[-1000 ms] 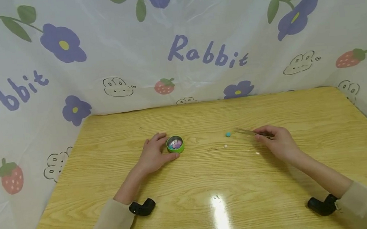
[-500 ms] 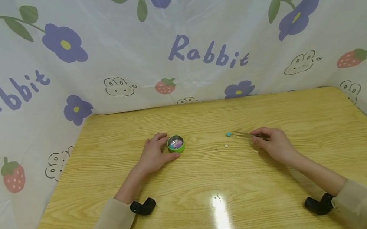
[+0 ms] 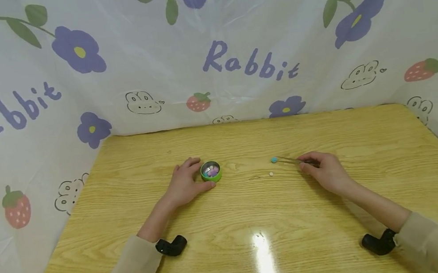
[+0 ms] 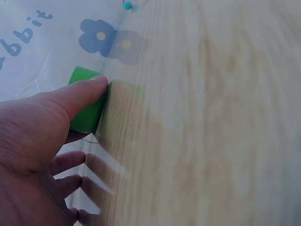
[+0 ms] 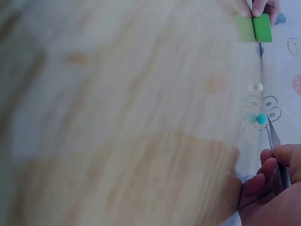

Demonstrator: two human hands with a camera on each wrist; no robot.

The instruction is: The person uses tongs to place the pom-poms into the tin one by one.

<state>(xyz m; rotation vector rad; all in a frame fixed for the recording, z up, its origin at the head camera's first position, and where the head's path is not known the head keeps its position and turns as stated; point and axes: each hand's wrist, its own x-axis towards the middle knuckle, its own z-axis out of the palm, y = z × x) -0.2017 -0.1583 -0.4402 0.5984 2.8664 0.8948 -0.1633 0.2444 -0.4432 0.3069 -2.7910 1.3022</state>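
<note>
My left hand point(image 3: 185, 183) holds a small round green tin point(image 3: 212, 178) between thumb and fingers on the table. Inside the tin lie several purple, pink and blue bits. In the left wrist view my thumb presses on the green wall point(image 4: 89, 117). My right hand point(image 3: 325, 170) pinches metal tweezers point(image 3: 289, 160), which point left. Their tips are at a small turquoise bead point(image 3: 274, 160); whether they squeeze it I cannot tell. In the right wrist view the tips of the tweezers point(image 5: 273, 136) meet the right side of the turquoise bead point(image 5: 261, 118). A white bead point(image 3: 271, 174) lies nearer to me.
The wooden table point(image 3: 220, 221) reaches back to a white curtain point(image 3: 161, 49) printed with flowers, rabbits and strawberries. Black bent tubes point(image 3: 172, 246) stick out at both sleeve cuffs. A glare strip shines on the table's front part.
My right hand has moved slightly left, bringing the tweezers from beside the turquoise bead up to it, and their tips have drawn closer together. The left hand stays at the tin.
</note>
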